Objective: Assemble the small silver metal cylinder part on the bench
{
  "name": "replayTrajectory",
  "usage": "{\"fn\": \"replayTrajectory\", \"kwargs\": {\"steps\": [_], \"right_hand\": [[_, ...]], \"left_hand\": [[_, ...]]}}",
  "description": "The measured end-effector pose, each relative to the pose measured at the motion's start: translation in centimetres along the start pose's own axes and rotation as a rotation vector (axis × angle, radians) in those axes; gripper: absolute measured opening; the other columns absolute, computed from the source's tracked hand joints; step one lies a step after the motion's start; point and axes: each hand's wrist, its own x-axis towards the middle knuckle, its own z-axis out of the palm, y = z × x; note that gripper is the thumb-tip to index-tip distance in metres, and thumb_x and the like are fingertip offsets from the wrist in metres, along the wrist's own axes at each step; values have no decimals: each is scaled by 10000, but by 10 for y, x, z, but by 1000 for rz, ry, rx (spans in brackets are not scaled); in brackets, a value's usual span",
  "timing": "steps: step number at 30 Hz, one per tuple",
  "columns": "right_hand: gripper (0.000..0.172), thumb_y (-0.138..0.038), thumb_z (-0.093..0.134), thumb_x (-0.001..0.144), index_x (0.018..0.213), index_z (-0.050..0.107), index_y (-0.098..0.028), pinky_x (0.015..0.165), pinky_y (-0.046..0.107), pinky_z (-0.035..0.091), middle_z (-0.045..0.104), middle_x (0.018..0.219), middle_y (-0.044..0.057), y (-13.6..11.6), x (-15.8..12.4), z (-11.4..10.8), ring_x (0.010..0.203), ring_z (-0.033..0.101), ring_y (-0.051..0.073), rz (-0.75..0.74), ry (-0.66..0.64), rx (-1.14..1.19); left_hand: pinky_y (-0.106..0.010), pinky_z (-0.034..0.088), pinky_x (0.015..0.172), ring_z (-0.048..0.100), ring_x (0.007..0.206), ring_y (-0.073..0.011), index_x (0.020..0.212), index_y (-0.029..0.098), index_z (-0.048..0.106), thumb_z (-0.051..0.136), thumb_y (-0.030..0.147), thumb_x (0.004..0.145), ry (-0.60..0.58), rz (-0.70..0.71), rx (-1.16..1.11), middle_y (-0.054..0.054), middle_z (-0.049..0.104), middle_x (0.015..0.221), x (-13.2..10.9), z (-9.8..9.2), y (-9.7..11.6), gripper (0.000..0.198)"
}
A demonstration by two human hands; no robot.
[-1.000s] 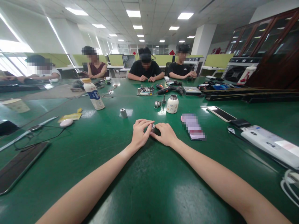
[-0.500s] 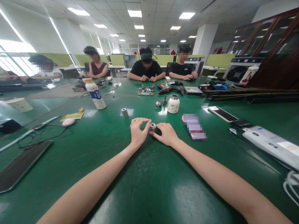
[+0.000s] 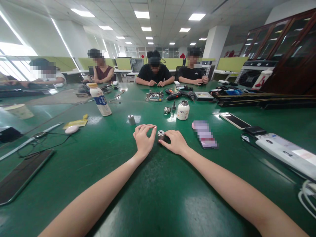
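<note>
A short silver-grey metal cylinder (image 3: 161,135) stands upright on the green table, with a dark hole pattern on its light top face. My right hand (image 3: 175,141) grips its right side between thumb and fingers. Just left of the cylinder and apart from it is my left hand (image 3: 144,140), its thumb and index fingertips meeting in a pinch. Whatever may be between those fingertips is too small to make out. Beyond my left hand, a similar metal cylinder (image 3: 131,119) stands by itself.
Ahead are a white jar (image 3: 183,110), small metal parts (image 3: 167,110), a circuit board (image 3: 154,96) and a power drill (image 3: 181,95). A bottle (image 3: 101,101) stands left; a pixelated phone (image 3: 204,134) lies right. Several people sit across the green table (image 3: 153,204).
My left hand has moved a little left, away from the cylinder's top, its fingertips still together. My right hand stays on the cylinder.
</note>
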Motion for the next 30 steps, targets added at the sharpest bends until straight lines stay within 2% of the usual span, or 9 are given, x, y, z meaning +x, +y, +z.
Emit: {"fn": "replayTrajectory", "kwargs": {"steps": [2,4,15,20,25,27,30], "right_hand": [[368,-491,575,946,1068,650,-152,859,360,398,702,1064,101,1,0,1,985,619,239,-5,-3,3],[357,-476,576,948,1083,646,-152,863,359,397,703,1070,100,1,0,1,994,620,241,-8,-5,2],[348,-483,564,953,1046,638,-156,835,353,395,694,1027,100,0,0,1,962,618,240,-7,1,-37],[359,-501,552,955,1035,639,-162,836,353,394,694,1027,96,2,0,2,961,616,237,-7,-1,-30],[366,-503,544,959,1051,641,-163,843,356,388,696,1042,94,2,0,2,972,614,233,-8,-11,-12],[364,-500,545,959,1056,641,-163,845,356,388,695,1050,95,2,0,1,975,614,234,-7,-11,-12],[363,-498,545,960,1056,639,-161,842,357,389,695,1053,95,2,0,1,980,613,238,-7,-10,-12]], "left_hand": [[-451,390,1005,569,1110,-257,919,262,752,625,339,898,-29,123,-70,-29,766,1005,0,-2,4,150],[-444,388,1020,570,1116,-251,913,260,747,635,325,891,-85,182,-92,-20,769,987,-1,-3,6,132],[-449,412,1012,556,1121,-243,1019,272,753,541,271,929,-262,189,-174,-16,764,1032,1,-1,-1,231],[-440,424,1005,572,1086,-236,962,265,756,570,304,919,-237,184,-227,-18,770,994,1,0,-1,195],[-434,441,976,592,994,-229,797,234,717,614,319,885,-129,106,-236,-22,762,900,1,0,0,160],[-435,442,973,586,1005,-233,840,232,719,630,318,871,-116,73,-221,-28,758,929,1,-1,2,127],[-438,431,1000,579,1052,-234,938,246,741,635,309,868,-174,101,-213,-31,759,1014,1,-3,4,143]]}}
